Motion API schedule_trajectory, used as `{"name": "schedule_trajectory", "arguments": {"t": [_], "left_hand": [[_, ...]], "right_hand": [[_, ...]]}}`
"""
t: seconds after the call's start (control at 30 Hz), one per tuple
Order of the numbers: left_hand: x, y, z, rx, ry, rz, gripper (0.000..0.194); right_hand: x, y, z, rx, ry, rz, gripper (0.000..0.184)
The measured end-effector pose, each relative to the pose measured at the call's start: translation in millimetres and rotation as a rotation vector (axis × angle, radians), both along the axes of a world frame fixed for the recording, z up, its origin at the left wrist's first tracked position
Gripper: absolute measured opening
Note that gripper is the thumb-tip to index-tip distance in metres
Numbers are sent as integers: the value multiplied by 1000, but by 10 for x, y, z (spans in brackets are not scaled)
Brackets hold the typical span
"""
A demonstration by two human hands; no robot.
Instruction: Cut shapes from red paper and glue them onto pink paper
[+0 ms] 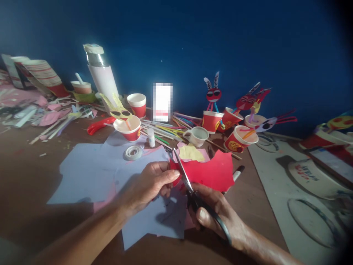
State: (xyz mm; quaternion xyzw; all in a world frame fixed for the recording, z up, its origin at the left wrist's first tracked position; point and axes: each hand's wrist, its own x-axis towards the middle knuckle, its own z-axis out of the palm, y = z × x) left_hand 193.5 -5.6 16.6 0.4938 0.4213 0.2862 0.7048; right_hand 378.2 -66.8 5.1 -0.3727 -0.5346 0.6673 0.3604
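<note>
Wall (176,44): dark blue, behind everything.
Tabletop (253,221): brown, running up to the wall.
Pale blue paper (82,176): spread on the tabletop, partly under both hands.
Left hand (157,180): thumb and fingers pinch the left end of the red paper (212,169).
Right hand (217,209): fingers wrapped around the black handles of the scissors (185,175).
Red paper: jagged-edged, stretching rightward beyond the scissors.
Scissors: blades pointing away, at the red paper's left end.
Handled mug (199,137): beyond the red paper.
Tape roll (133,157): white, lying on the pale blue paper.

White rectangle (162,97) illegibly pixelated, yellow paper figure (342,123) cropped at right edge.
</note>
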Motion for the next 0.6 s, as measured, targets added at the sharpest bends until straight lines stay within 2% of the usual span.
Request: {"name": "schedule_trajectory", "arguments": {"t": [0.17,0.37,0.6], "left_hand": [[2,-36,-42,63,43,-24,34],[59,-52,-12,68,28,62,29],[60,-26,28,53,23,78,26]], "right_hand": [[2,-13,-6,34,9,-54,48],[-15,-12,8,60,13,-67,46],[-16,2,-4,48,30,-19,46]]}}
